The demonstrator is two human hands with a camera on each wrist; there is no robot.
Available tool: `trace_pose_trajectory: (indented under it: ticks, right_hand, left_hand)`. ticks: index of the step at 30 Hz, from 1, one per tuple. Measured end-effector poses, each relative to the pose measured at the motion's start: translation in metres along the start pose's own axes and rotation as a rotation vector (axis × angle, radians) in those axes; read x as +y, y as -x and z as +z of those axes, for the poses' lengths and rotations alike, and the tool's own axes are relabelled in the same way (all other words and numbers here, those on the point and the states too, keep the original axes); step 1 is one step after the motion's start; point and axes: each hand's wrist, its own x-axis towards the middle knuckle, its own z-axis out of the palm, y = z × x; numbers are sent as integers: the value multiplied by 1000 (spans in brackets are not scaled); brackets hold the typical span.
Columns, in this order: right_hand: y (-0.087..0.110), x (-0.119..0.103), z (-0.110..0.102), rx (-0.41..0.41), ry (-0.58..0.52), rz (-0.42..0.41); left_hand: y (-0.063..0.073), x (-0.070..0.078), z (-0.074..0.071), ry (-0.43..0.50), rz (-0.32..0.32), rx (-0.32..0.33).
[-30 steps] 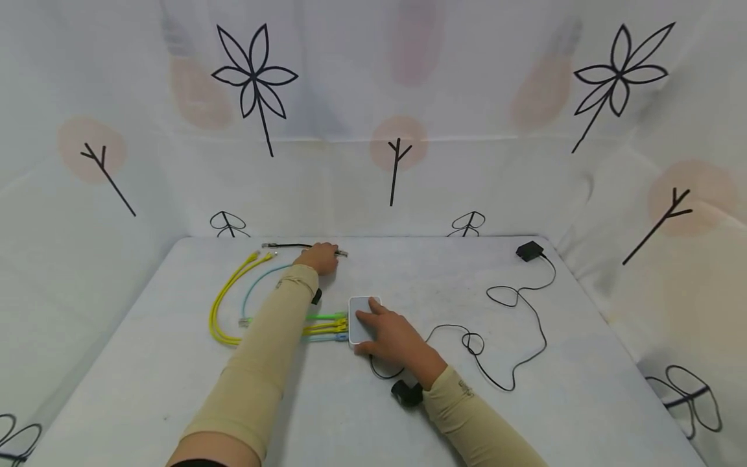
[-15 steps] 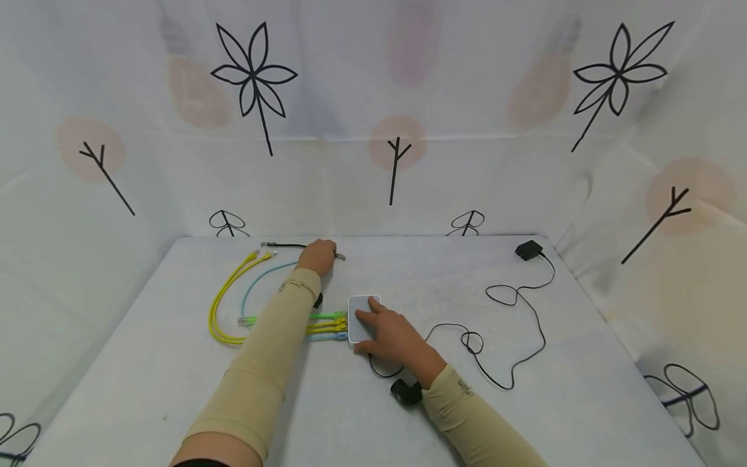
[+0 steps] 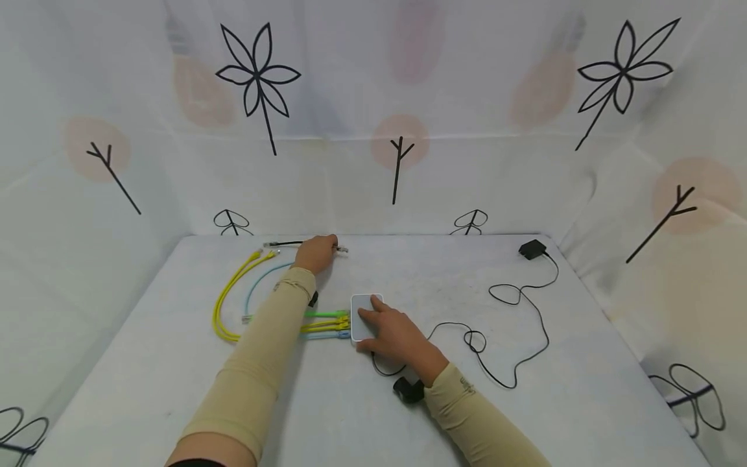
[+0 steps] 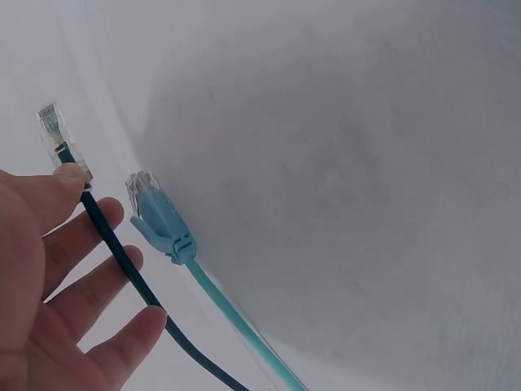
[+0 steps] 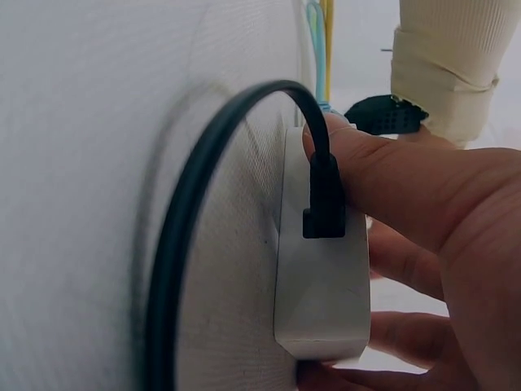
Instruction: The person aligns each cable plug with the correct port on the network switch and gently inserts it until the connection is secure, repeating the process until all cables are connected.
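My left hand [image 3: 316, 254] is at the far edge of the table, pinching a short black network cable [image 4: 122, 257] near its clear plug [image 4: 50, 126]. Its other fingers lie loosely along the cable. Beside that plug is the blue-booted plug [image 4: 163, 220] of a light blue network cable. At mid-table my right hand [image 3: 397, 332] holds a white network switch [image 3: 362, 318], thumb on its near side and fingers over its top and far end. A black power plug [image 5: 326, 199] sits in the switch's side, next to the thumb. Green, yellow and light blue cables enter its left side.
Yellow network cables [image 3: 217, 305] curve over the left part of the table, their free plugs towards the back. A thin black power lead [image 3: 545, 340] loops across the right side to a black adapter [image 3: 532, 249]. Patterned white cloth [image 3: 350, 181] stands behind the table.
The left hand has shifted slightly back, and the black cable's right plug has moved a little with it. My right hand stays on the switch.
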Motion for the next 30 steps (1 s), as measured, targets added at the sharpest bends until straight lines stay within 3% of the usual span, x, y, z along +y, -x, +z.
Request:
trace_pose_trajectory:
  ticks: [16,30]
  right_hand:
    - [3,-4,-4,2,-10,-5]
    - [1,-2,0,7,6,-1]
  left_hand:
    - [11,-4,-19,-47,60,-32]
    - [12,-8,-29,106,21,-113]
